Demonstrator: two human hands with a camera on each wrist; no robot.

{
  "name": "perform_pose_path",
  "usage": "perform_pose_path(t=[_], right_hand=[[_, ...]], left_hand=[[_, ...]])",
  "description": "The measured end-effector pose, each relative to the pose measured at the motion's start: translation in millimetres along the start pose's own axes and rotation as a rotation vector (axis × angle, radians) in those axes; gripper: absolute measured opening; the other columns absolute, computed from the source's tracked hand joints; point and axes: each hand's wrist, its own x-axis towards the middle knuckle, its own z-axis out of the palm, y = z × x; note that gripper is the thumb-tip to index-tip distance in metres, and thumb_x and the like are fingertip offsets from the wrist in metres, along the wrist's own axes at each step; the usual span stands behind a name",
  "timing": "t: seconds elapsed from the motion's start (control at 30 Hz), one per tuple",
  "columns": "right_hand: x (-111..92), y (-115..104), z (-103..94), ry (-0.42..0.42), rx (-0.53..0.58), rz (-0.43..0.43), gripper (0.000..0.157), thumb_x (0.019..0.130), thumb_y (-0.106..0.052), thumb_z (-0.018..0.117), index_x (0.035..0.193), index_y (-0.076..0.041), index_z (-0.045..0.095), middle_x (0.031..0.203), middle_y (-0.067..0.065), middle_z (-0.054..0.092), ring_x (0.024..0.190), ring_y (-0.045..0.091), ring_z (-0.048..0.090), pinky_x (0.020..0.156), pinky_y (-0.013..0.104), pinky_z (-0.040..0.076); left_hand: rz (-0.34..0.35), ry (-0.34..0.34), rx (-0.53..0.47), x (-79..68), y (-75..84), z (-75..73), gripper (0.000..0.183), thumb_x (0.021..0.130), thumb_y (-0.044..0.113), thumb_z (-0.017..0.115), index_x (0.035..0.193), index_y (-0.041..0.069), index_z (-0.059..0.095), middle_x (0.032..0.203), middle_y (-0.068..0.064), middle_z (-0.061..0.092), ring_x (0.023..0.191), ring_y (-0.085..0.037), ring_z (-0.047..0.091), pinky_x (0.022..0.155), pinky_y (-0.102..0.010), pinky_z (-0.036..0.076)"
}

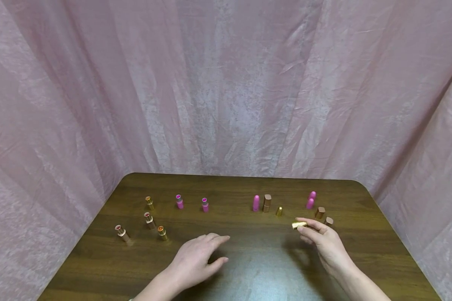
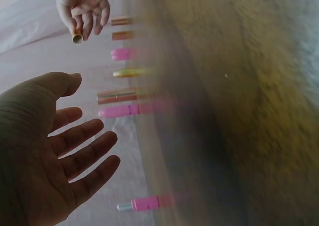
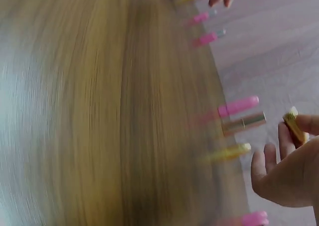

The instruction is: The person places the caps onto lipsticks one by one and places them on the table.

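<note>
My right hand (image 1: 325, 244) pinches a gold lipstick cap (image 1: 299, 225) between thumb and fingers above the table. In the left wrist view the hollow end of this cap (image 2: 77, 38) faces the camera. My left hand (image 1: 196, 259) hovers over the middle of the table with its fingers spread and holds nothing. Nearest the right hand stand a gold cap (image 1: 279, 211) and two brown caps, one brown cap (image 1: 320, 212) behind the fingers and another brown cap (image 1: 329, 221) partly hidden. To the left hand's upper left is an uncapped gold lipstick (image 1: 162, 233).
A capped pink lipstick (image 1: 256, 203) and a capped brown lipstick (image 1: 267, 203) stand side by side. Two pink caps (image 1: 310, 203) are at the back right. Several uncapped lipsticks, among them a pink lipstick (image 1: 205, 205), stand on the table's left. Behind the table (image 1: 256, 259) hangs a pink curtain (image 1: 226, 92).
</note>
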Motion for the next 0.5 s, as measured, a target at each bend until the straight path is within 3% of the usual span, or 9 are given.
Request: perform_pose_path(t=[0.1, 0.2, 0.37, 0.5], right_hand=[[2, 2, 5.5, -0.01, 0.191, 0.077, 0.019, 0.1, -0.009, 0.064, 0.117, -0.013, 0.073, 0.111, -0.002, 0.07, 0.104, 0.011, 0.063, 0.095, 0.03, 0.053], [4, 4, 9.4, 0.013, 0.292, 0.125, 0.019, 0.102, -0.007, 0.06, 0.111, -0.017, 0.074, 0.103, -0.004, 0.072, 0.1, 0.011, 0.065, 0.095, 0.03, 0.053], [7, 6, 12.2, 0.047, 0.318, 0.141, 0.021, 0.101, -0.006, 0.06, 0.105, -0.021, 0.075, 0.098, -0.006, 0.072, 0.096, 0.009, 0.066, 0.094, 0.029, 0.053], [6, 5, 9.9, 0.051, 0.309, 0.136, 0.02, 0.102, -0.008, 0.061, 0.104, -0.022, 0.075, 0.097, -0.007, 0.071, 0.095, 0.009, 0.065, 0.094, 0.029, 0.053]], left_hand=[[-0.018, 0.018, -0.006, -5.3, -3.4, -2.5, 0.051, 0.094, 0.043, 0.071, 0.139, 0.02, 0.063, 0.127, 0.009, 0.066, 0.113, -0.012, 0.065, 0.09, -0.038, 0.055], [-0.036, 0.027, -0.002, -9.8, -6.2, -5.6, 0.05, 0.095, 0.043, 0.071, 0.139, 0.02, 0.063, 0.127, 0.01, 0.066, 0.113, -0.012, 0.065, 0.09, -0.038, 0.055], [-0.051, 0.06, 0.007, -15.7, -11.6, -13.3, 0.049, 0.094, 0.042, 0.072, 0.137, 0.021, 0.063, 0.124, 0.012, 0.066, 0.112, -0.009, 0.064, 0.09, -0.036, 0.055], [-0.073, 0.143, 0.002, -21.0, -21.0, -25.8, 0.048, 0.091, 0.04, 0.076, 0.134, 0.022, 0.066, 0.121, 0.014, 0.067, 0.111, -0.008, 0.064, 0.091, -0.035, 0.054]])
